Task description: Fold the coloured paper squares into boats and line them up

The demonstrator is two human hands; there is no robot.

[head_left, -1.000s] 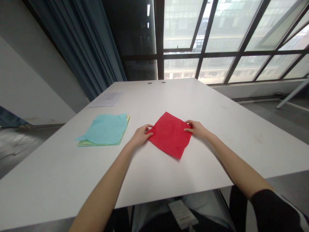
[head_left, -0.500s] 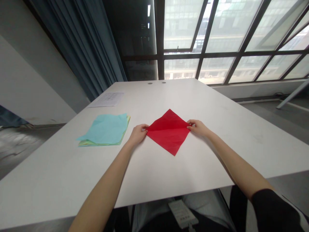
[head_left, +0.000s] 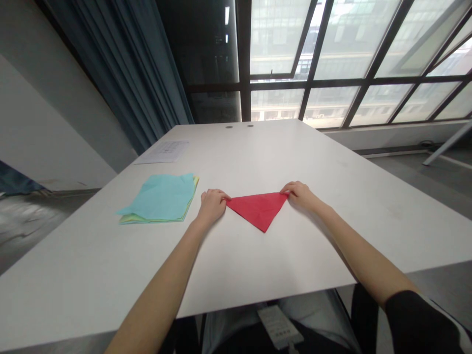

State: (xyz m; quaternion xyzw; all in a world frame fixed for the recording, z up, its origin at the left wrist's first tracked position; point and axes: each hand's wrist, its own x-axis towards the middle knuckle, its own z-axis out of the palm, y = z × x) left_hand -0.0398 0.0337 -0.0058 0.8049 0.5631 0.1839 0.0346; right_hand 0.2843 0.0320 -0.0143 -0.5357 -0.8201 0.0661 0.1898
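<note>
A red sheet of paper (head_left: pixel 259 208) lies on the white table in front of me, doubled over into a triangle. Its long folded edge faces away from me and its point faces toward me. At the left corner, my left hand (head_left: pixel 213 203) is closed, fingertips on the paper. My right hand (head_left: pixel 299 195) is closed on the right corner in the same way, fingers bent over the edge. The thumbs are partly hidden. To the left of my left hand lies a stack of light blue and yellow-green paper (head_left: pixel 162 196).
The white table (head_left: pixel 258 275) has its front edge close to my lap. A printed sheet (head_left: pixel 164 152) lies at its far left. Behind are a blue curtain (head_left: pixel 136 64) and windows (head_left: pixel 339 54). A badge (head_left: pixel 279 326) hangs over my lap.
The red paper was a diamond with a crease across its middle; its far half is now folded down, leaving a triangle. Both hands stay at the side corners, fingers shifted slightly inward.
</note>
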